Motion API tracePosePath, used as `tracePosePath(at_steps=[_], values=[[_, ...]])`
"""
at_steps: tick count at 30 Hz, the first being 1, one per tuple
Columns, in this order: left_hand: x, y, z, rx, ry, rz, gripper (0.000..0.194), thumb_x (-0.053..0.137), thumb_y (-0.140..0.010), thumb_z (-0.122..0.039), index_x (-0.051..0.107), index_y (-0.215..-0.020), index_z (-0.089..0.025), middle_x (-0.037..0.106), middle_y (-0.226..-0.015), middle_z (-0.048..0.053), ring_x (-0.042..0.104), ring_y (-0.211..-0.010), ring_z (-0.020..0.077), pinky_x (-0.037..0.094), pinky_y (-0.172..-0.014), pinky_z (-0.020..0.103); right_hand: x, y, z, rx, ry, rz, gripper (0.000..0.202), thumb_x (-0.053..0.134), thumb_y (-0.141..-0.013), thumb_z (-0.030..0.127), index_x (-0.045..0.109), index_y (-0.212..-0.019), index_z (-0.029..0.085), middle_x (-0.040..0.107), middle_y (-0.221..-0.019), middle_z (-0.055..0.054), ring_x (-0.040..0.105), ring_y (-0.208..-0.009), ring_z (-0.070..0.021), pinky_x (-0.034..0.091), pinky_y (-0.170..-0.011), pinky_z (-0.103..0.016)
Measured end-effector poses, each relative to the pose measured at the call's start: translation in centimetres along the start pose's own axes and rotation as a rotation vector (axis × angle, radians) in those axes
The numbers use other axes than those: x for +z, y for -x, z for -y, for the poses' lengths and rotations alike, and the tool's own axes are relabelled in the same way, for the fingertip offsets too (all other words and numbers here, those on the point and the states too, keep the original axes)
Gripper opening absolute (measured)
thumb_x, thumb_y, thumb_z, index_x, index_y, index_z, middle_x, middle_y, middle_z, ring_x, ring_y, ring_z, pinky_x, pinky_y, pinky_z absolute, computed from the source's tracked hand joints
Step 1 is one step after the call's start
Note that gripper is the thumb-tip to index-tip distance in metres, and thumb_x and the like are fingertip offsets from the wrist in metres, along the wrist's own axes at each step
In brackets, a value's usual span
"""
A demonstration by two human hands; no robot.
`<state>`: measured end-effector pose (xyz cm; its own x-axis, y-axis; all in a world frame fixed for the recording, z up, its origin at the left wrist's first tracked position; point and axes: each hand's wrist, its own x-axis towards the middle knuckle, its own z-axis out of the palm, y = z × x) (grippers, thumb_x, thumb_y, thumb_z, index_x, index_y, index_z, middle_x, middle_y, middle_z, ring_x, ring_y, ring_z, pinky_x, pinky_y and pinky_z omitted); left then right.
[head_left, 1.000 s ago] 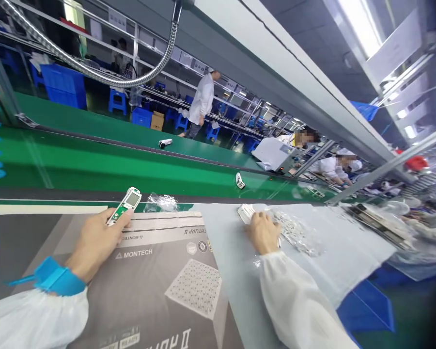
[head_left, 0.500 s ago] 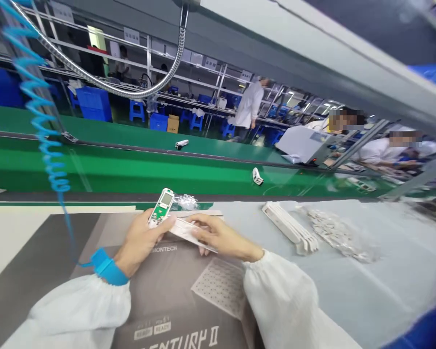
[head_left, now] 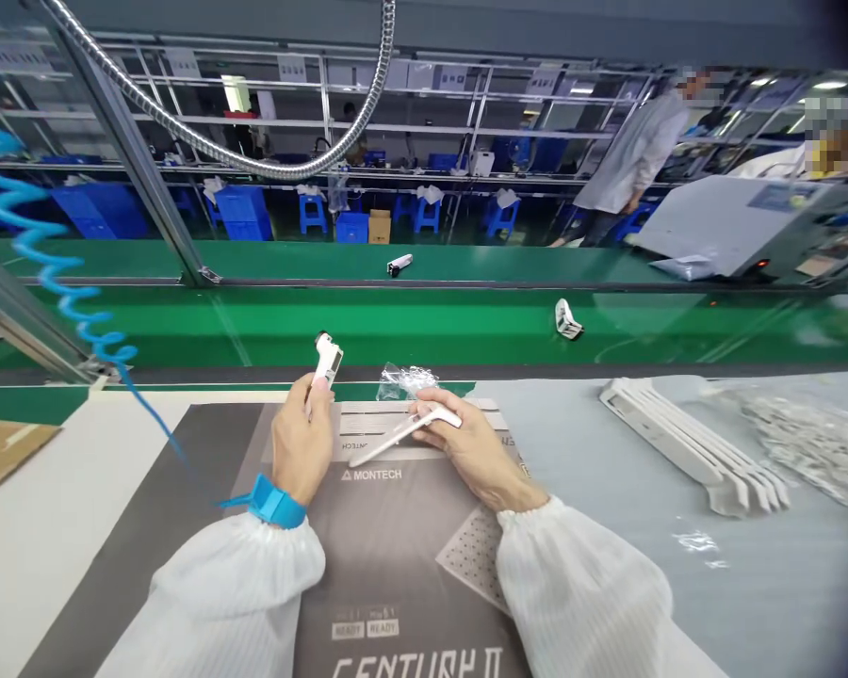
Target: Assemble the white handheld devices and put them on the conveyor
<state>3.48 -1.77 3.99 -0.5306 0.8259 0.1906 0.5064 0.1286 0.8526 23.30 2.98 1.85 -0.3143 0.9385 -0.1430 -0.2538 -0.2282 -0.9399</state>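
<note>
My left hand (head_left: pixel 302 438), with a blue strap at the wrist, grips a white handheld device (head_left: pixel 328 360) upright, its dark tip at the top and a small screen on its side. In my right hand (head_left: pixel 466 443) is a long, thin white casing piece (head_left: pixel 402 431), slanting down to the left over the dark printed box (head_left: pixel 396 546). The two parts are apart. Behind my right hand lies a small clear plastic bag (head_left: pixel 406 379).
Stacked white casings (head_left: pixel 693 447) and a bag of small white parts (head_left: pixel 806 443) lie at right. White devices sit on the green conveyor (head_left: pixel 424 330) and the strip behind it. A coiled blue cord (head_left: pixel 63 282) hangs at left. A person (head_left: pixel 636 151) stands behind.
My hands have moved apart, separating the device from the casing piece. The device now points up, showing its side, and the casing piece is turned the other way. The camera view has levelled and shifted.
</note>
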Motion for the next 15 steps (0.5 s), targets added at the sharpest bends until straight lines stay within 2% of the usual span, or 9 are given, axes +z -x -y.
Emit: tracePosePath(at_steps=[3, 6, 8, 11, 15], values=[[0.3, 0.6, -0.4, 0.186, 0.023, 0.049, 0.038, 0.049, -0.094, -0.045, 0.059, -0.123, -0.023, 0.068, -0.113, 0.006, 0.062, -0.1, 0.0224, 0.045, -0.087, 0.034, 0.2, 0.1, 0.3, 0.099, 0.011, -0.141, 0.03, 0.068, -0.081, 0.017, 0.058, -0.109, 0.018, 0.07, -0.088, -0.003, 0.069, -0.074, -0.0128, 0.06, -0.083, -0.03], [1.0, 1.3, -0.6, 0.289, 0.043, 0.129, 0.035, 0.05, -0.095, -0.04, 0.059, -0.123, -0.022, 0.065, -0.122, 0.007, 0.06, -0.11, 0.0219, 0.043, -0.095, 0.033, -0.2, 0.1, 0.3, 0.198, 0.061, -0.2, 0.043, 0.062, -0.086, 0.016, 0.047, -0.126, 0.016, 0.07, -0.078, -0.004, 0.071, -0.069, -0.015, 0.061, -0.087, -0.034], [1.3, 1.6, -0.5, 0.296, 0.034, 0.156, 0.033, 0.05, -0.095, -0.038, 0.059, -0.122, -0.021, 0.065, -0.123, 0.007, 0.059, -0.112, 0.0215, 0.043, -0.097, 0.033, -0.8, 0.1, 0.1, 0.207, 0.097, -0.187, 0.053, 0.063, -0.088, 0.022, 0.039, -0.135, 0.016, 0.071, -0.083, -0.005, 0.071, -0.07, -0.0165, 0.062, -0.086, -0.036], [1.5, 1.7, -0.3, 0.264, 0.027, 0.158, 0.033, 0.051, -0.095, -0.038, 0.06, -0.122, -0.022, 0.065, -0.121, 0.006, 0.06, -0.109, 0.0214, 0.043, -0.096, 0.034, -1.9, 0.2, 0.0, 0.179, 0.123, -0.115, 0.064, 0.064, -0.088, 0.032, 0.033, -0.142, 0.02, 0.071, -0.102, -0.009, 0.073, -0.077, -0.0184, 0.063, -0.086, -0.037], [1.4, 1.6, -0.2, 0.24, 0.043, 0.157, 0.034, 0.052, -0.094, -0.04, 0.06, -0.123, -0.022, 0.066, -0.119, 0.006, 0.061, -0.106, 0.021, 0.044, -0.094, 0.033, -2.7, 0.5, 0.8, 0.226, 0.13, -0.031, 0.076, 0.068, -0.087, 0.037, 0.027, -0.148, 0.019, 0.068, -0.116, -0.013, 0.074, -0.093, -0.0213, 0.058, -0.098, -0.037]])
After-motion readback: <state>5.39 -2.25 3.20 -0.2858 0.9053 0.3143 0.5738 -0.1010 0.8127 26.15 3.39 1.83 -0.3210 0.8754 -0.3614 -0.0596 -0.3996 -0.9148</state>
